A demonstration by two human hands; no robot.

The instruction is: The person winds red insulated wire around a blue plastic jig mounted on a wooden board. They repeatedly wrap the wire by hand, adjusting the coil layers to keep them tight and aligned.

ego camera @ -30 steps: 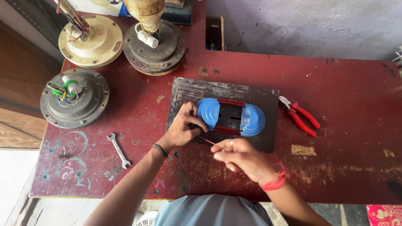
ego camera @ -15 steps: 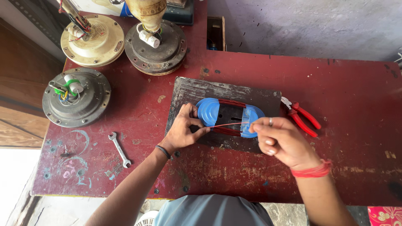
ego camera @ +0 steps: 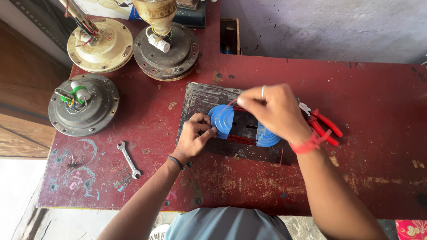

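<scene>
So, near to far:
Left hand (ego camera: 194, 135): fingers pinched on the near blue former (ego camera: 221, 119) – steadying it on the dark board (ego camera: 195, 100).
Right hand (ego camera: 273, 111): fingertips closed on a thin copper wire (ego camera: 227, 106), held over the second blue disc (ego camera: 267, 138).
Spanner (ego camera: 129, 159): lay loose on the red table (ego camera: 378, 133), left of the hands.
Pliers (ego camera: 322, 124): red-handled, just behind the right wrist.
Fan motors (ego camera: 83, 104): three, at the far left.
Risk: I'd guess the wire could kink or snap – too hard a pull would do it.

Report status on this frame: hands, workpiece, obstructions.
Left hand braces blue former. Right hand pinches copper wire above it. Red pliers lie beside right wrist, not blocking.
</scene>
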